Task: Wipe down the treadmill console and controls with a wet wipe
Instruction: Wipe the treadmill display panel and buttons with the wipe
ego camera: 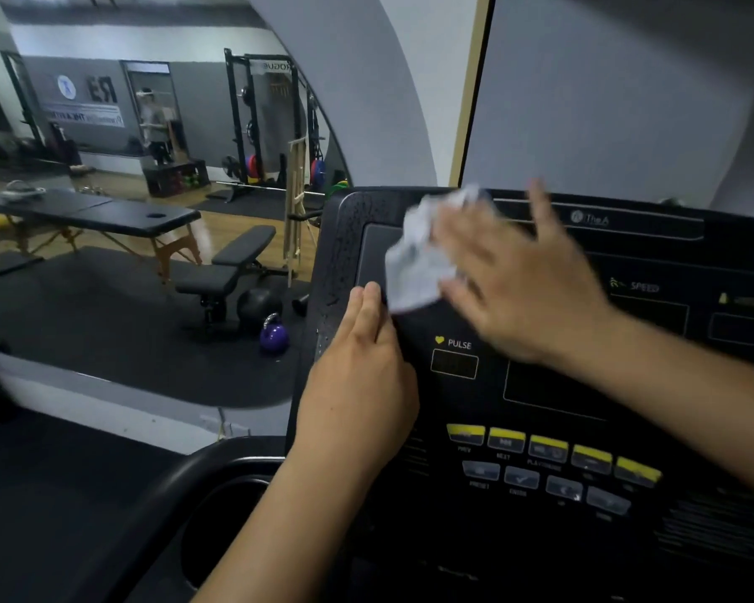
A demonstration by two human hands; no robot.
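The black treadmill console (553, 385) fills the right half of the view, with a PULSE readout and rows of yellow and grey buttons (549, 448) low down. My right hand (523, 280) presses a crumpled white wet wipe (418, 258) against the console's upper left panel, fingers spread and blurred. My left hand (362, 367) lies flat on the console's left edge, fingers together, just below the wipe. Small droplets speckle the console's left frame.
A cup holder (231, 520) sits in the black tray at the console's lower left. A wall mirror on the left reflects a gym: massage table (92, 215), weight bench (231, 267), purple kettlebell (274, 335), squat rack (271, 119).
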